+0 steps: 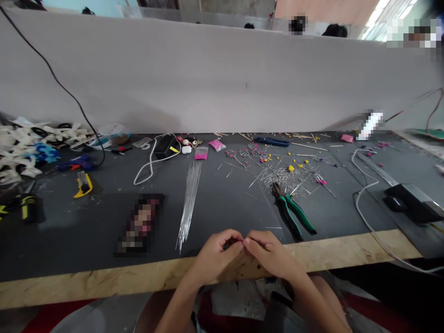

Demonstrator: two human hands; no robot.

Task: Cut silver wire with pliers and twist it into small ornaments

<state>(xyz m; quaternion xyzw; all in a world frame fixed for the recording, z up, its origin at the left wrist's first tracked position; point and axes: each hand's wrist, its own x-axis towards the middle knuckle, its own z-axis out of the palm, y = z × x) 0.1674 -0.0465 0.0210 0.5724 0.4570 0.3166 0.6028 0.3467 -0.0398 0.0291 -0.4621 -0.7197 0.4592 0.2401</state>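
Observation:
My left hand [221, 252] and my right hand [268, 252] meet over the table's wooden front edge [166, 275]. Both are closed in a pinch, fingertips touching each other; whatever they hold is too small or hidden to make out. To the left of my hands lies a bundle of thin metal wires [189, 206]. On the right, pliers with green handles [293, 212] rest with their jaws by a heap of cut wire pieces [274, 178]. Small wire shapes with pink bits [255, 150] and yellow lumps [291, 168] lie farther back.
A dark pixelated object [138, 224], a yellow cutter knife [83, 184] and a blue glue gun [78, 163] lie left. White cables [360, 203] cross the right side near a black box [416, 203]. Blue-handled pliers [271, 141] sit by the white partition [208, 78].

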